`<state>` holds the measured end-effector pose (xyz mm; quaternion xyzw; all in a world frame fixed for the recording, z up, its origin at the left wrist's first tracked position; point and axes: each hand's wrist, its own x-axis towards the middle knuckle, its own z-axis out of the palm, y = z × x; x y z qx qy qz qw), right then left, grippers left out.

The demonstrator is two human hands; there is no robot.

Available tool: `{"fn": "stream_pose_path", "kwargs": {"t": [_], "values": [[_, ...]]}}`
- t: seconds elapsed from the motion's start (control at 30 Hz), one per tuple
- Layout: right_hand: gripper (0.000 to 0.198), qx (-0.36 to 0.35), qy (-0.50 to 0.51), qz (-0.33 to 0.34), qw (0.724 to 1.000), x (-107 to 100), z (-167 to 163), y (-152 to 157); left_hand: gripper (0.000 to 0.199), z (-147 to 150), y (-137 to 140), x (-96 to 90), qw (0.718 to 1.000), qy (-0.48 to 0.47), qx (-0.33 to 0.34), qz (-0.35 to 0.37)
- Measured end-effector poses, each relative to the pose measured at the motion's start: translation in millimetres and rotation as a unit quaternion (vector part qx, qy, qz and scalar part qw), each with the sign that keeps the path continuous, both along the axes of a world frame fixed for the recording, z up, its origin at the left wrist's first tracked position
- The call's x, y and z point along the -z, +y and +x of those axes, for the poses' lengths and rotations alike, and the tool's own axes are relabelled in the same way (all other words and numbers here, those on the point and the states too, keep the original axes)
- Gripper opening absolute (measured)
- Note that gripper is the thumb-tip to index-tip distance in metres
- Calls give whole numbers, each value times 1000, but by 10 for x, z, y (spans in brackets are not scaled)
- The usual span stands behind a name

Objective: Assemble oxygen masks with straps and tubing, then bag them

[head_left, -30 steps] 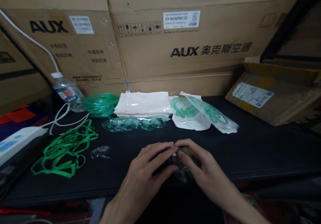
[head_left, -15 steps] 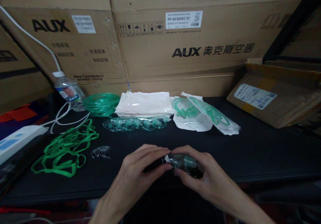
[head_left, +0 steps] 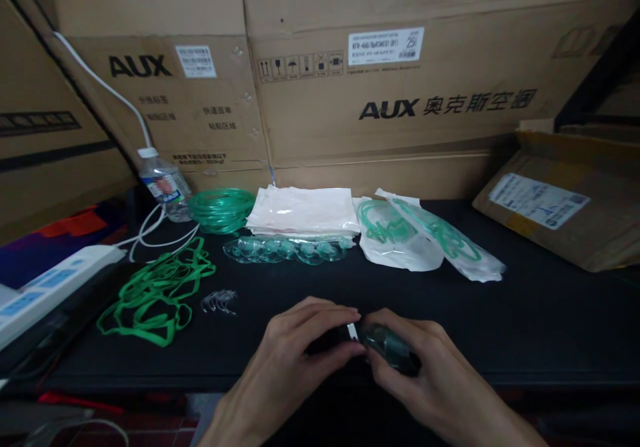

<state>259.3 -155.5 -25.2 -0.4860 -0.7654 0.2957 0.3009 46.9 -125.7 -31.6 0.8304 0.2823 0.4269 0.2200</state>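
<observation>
— Clear greenish plastic, that is what both hands close on: a small mask [head_left: 387, 345] held low at the near edge of the black table [head_left: 525, 327].

— How does each grip stand?

— The left hand [head_left: 295, 360] has its fingers curled in, thumb and forefinger pressed together on a small white clip [head_left: 353, 331] at the mask's left end. The right hand [head_left: 425, 373] wraps the mask from the right, fingers closed around its body. The fingertips of the two hands nearly meet.

— What lies around them?

— Well beyond the hands, a row of clear masks [head_left: 287, 249] lies before a stack of white pouches [head_left: 303, 210]. Right of that are two bagged sets with green tubing [head_left: 425, 240]. To the left sit a coil of green tubing [head_left: 221, 209], a tangle of green straps [head_left: 160, 290] and a little heap of metal clips [head_left: 220, 300]. A water bottle [head_left: 163, 183] and a white power strip [head_left: 45, 290] stand farther left. Cardboard boxes [head_left: 400, 87] wall the back. Nothing lies between the hands and those supplies.
</observation>
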Motion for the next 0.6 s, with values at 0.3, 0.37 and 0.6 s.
{"fn": "stream_pose_path", "kwargs": {"t": [0.3,0.37,0.6], "values": [[13,26,19,43,999,38,57,67,29,-541,61,-24,986,89,-134,31],[14,26,26,54,998,46,53,81,23,-731,89,24,977,120,-168,57],[14,24,25,56,998,81,40,92,17,-1223,199,123,944,208,-242,88]]}}
